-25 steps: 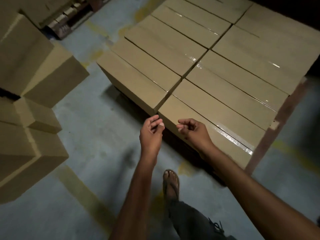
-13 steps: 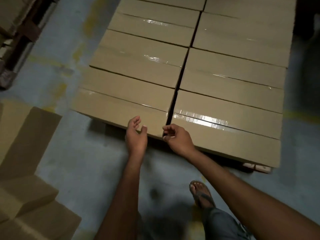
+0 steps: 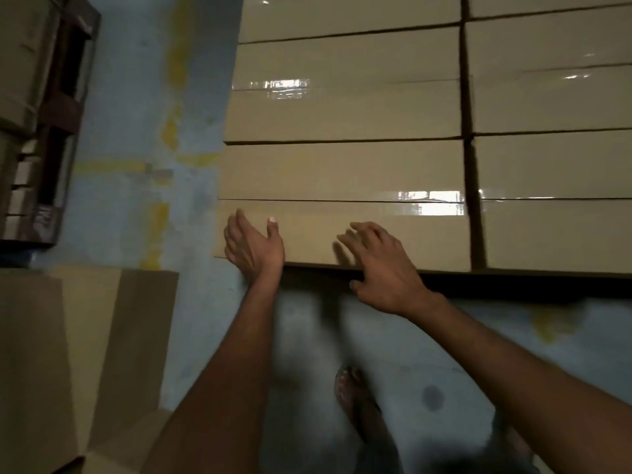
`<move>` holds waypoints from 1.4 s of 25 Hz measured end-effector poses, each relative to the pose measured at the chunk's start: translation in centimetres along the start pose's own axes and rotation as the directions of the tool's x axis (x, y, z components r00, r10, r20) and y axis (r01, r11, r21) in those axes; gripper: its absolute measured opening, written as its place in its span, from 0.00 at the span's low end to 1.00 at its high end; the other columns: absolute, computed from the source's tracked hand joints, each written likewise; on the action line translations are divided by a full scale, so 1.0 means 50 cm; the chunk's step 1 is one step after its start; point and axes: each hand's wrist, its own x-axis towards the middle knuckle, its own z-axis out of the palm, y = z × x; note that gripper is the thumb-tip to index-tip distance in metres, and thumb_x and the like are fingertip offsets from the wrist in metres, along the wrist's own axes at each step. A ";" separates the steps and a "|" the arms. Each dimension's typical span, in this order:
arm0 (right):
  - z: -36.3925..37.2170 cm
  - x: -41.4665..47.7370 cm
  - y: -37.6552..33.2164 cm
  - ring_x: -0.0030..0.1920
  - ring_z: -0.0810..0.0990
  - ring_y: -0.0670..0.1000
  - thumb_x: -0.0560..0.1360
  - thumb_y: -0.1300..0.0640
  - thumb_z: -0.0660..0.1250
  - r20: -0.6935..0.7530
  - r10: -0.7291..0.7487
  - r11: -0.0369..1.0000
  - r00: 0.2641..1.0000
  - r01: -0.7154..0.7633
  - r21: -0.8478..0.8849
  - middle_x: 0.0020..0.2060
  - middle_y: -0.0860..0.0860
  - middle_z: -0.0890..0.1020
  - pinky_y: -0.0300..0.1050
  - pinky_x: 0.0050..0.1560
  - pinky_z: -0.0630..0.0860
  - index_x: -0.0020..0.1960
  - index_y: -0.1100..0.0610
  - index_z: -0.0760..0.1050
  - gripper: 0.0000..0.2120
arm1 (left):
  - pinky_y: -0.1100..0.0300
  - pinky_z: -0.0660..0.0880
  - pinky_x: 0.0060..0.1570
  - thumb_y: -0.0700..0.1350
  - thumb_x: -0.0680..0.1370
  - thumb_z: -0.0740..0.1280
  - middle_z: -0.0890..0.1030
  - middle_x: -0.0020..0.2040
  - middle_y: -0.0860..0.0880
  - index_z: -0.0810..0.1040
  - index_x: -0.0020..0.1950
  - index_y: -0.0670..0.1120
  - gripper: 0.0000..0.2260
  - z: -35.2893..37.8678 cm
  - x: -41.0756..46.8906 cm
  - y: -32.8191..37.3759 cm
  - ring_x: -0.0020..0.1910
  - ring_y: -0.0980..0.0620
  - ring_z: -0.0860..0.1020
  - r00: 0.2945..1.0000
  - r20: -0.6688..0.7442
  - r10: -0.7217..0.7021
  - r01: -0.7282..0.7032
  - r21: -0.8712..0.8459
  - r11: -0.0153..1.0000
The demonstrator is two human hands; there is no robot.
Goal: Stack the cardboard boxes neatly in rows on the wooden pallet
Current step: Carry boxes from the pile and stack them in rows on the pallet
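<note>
Item: cardboard boxes [image 3: 345,111], long and flat, laid side by side in two columns with a narrow dark gap between them, tops level, clear tape [image 3: 431,203] glinting along the lid seams. Location: low above the grey floor [image 3: 136,97], presumably on the wooden pallet, which is lost in the shadow under the near edge and cannot be made out. Front box [image 3: 325,234], nearest in the left column: both hands on or just over it. Left hand [image 3: 254,248] at its near left corner, fingers [image 3: 236,230] straight and together, thumb raised, palm turned toward the box end, a pose suited to nudging the box square with its row. Right hand [image 3: 383,268] over the near edge, fingers [image 3: 367,230] spread and relaxed, thumb hanging below the rim, gripping nothing; whether it presses the lid or hovers cannot be told. Judged step: aligning the front row rather than lifting. Also present: loose boxes [image 3: 68,354] on the floor at lower left, likely stock awaiting the next layer; a dark wooden frame [image 3: 65,107] at far left; one sandalled foot [image 3: 355,398] below, blurred
</note>
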 end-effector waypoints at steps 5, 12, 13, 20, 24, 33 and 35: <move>0.068 0.124 -0.122 0.81 0.49 0.61 0.70 0.53 0.76 0.074 -0.099 0.975 0.992 0.111 -0.191 0.82 0.56 0.53 0.62 0.78 0.53 0.82 0.50 0.54 0.47 | 0.38 0.54 0.76 0.60 0.82 0.63 0.55 0.83 0.44 0.52 0.84 0.47 0.36 -0.016 0.125 -0.071 0.81 0.40 0.54 0.964 0.108 -0.243 0.241 0.032 0.970; 0.063 0.121 -0.080 0.81 0.51 0.59 0.71 0.55 0.76 0.092 -0.080 0.964 0.993 0.101 -0.245 0.83 0.55 0.51 0.60 0.78 0.57 0.83 0.49 0.53 0.47 | 0.41 0.67 0.69 0.59 0.81 0.65 0.62 0.79 0.40 0.56 0.83 0.48 0.34 -0.004 0.131 -0.083 0.76 0.35 0.61 0.954 0.152 -0.260 0.273 -0.076 0.959; 0.061 0.120 -0.078 0.81 0.51 0.59 0.71 0.55 0.75 0.088 -0.082 0.963 0.993 0.102 -0.251 0.83 0.54 0.51 0.60 0.77 0.58 0.83 0.49 0.53 0.47 | 0.41 0.66 0.69 0.59 0.81 0.65 0.62 0.79 0.40 0.57 0.82 0.48 0.34 -0.007 0.130 -0.085 0.76 0.35 0.61 0.957 0.158 -0.242 0.258 -0.084 0.963; 0.060 0.105 -0.072 0.79 0.55 0.59 0.74 0.52 0.74 0.028 -0.056 0.985 0.998 0.060 -0.164 0.82 0.54 0.56 0.57 0.74 0.63 0.81 0.50 0.60 0.40 | 0.45 0.69 0.71 0.56 0.81 0.68 0.66 0.76 0.41 0.61 0.81 0.48 0.32 -0.013 0.142 -0.146 0.72 0.37 0.68 0.976 0.203 -0.073 0.120 -0.230 0.966; 0.054 0.072 -0.021 0.73 0.66 0.60 0.77 0.45 0.69 -0.191 0.179 0.983 0.965 -0.183 -0.004 0.76 0.55 0.68 0.58 0.68 0.70 0.72 0.53 0.72 0.25 | 0.40 0.70 0.71 0.55 0.78 0.71 0.68 0.75 0.44 0.61 0.78 0.52 0.32 -0.019 0.161 -0.171 0.71 0.40 0.70 0.940 0.324 -0.106 0.217 -0.330 0.919; -0.040 0.027 0.169 0.74 0.64 0.63 0.74 0.47 0.75 -0.226 0.785 0.611 0.577 -0.661 0.437 0.76 0.61 0.67 0.53 0.71 0.65 0.80 0.61 0.59 0.43 | 0.39 0.60 0.74 0.53 0.79 0.63 0.67 0.78 0.43 0.61 0.80 0.50 0.31 -0.004 0.162 -0.099 0.74 0.37 0.65 0.951 0.191 -0.245 0.277 -0.167 0.946; -0.052 0.031 0.180 0.72 0.66 0.64 0.71 0.52 0.77 -0.197 0.809 0.564 0.554 -0.634 0.529 0.73 0.60 0.71 0.51 0.69 0.68 0.79 0.59 0.60 0.43 | 0.41 0.62 0.73 0.55 0.77 0.65 0.68 0.76 0.44 0.62 0.79 0.50 0.31 -0.001 0.163 -0.099 0.73 0.38 0.66 0.953 0.177 -0.247 0.281 -0.201 0.939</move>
